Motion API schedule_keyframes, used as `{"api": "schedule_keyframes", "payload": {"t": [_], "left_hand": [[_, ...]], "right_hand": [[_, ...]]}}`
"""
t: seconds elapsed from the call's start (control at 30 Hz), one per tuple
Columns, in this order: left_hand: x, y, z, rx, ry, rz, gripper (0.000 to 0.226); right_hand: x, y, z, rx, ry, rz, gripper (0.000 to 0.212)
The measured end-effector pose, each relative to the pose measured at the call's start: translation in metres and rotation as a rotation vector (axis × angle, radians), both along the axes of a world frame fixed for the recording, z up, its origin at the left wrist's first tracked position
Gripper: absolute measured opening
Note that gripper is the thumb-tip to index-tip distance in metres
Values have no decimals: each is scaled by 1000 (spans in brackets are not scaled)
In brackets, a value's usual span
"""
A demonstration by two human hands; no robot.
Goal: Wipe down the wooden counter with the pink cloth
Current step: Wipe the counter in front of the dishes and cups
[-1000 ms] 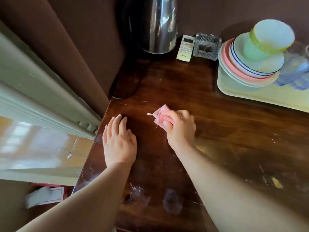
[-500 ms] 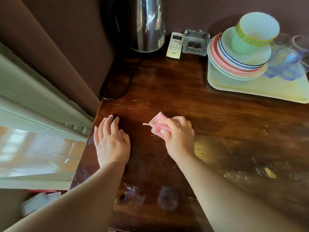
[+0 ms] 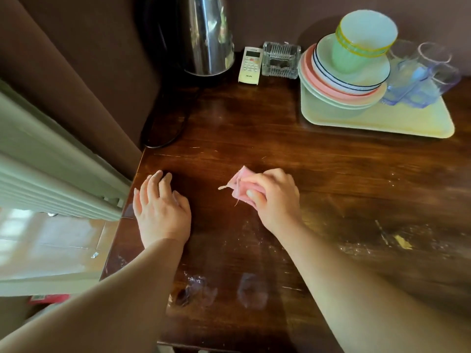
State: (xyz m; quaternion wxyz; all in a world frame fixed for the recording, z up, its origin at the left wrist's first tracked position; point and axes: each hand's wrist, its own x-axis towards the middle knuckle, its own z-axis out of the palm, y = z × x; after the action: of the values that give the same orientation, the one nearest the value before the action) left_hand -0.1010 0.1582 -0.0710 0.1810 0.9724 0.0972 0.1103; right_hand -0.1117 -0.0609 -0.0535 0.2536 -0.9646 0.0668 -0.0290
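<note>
The dark wooden counter (image 3: 280,138) fills the view, with pale smears and scratches towards its front and right. My right hand (image 3: 272,197) grips the small bunched pink cloth (image 3: 239,184) and holds it down on the wood near the middle; a corner and loose threads stick out to the left. My left hand (image 3: 160,207) rests palm down on the counter near its left edge, fingers straight and together, holding nothing.
At the back stand a steel kettle (image 3: 206,36) with a black cord (image 3: 163,128), a white remote (image 3: 251,65) and a glass ashtray (image 3: 280,59). A pale yellow tray (image 3: 382,121) at back right carries stacked plates, a green cup (image 3: 362,39) and glasses (image 3: 418,77). A radiator (image 3: 51,169) flanks the left edge.
The cloth and my right hand have stayed at almost the same spot on the wood. My head has tilted, so the items at the back sit lower in view. Left hand unmoved.
</note>
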Motion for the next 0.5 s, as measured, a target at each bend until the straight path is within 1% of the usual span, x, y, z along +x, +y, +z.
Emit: {"api": "schedule_keyframes", "payload": {"t": [0.1,0.17,0.2,0.27,0.33,0.37,0.4,0.5], "left_hand": [[0,0,1,-7,1,-2,42],[1,-1,2,-8,12,0,42],[1,-1,2,-7,16,-3,42],[1,-1,2,-6,20,-3,42],[0,0,1,1,24,2,41],[0,0,1,7,23,2,41],[0,1,1,10,23,2,41],[1,-2,1,1,18,5,42]], "right_hand": [[34,-10,1,10,36,-225,27],[36,-2,3,5,41,-302,30],[28,4,3,0,43,-278,32],[0,10,1,-4,13,-118,34],[-17,0,-2,13,-33,25,31],[-12,-11,-3,16,-40,37,30],[1,-22,-4,16,-37,-12,30],[41,-42,-2,42,24,-307,30]]}}
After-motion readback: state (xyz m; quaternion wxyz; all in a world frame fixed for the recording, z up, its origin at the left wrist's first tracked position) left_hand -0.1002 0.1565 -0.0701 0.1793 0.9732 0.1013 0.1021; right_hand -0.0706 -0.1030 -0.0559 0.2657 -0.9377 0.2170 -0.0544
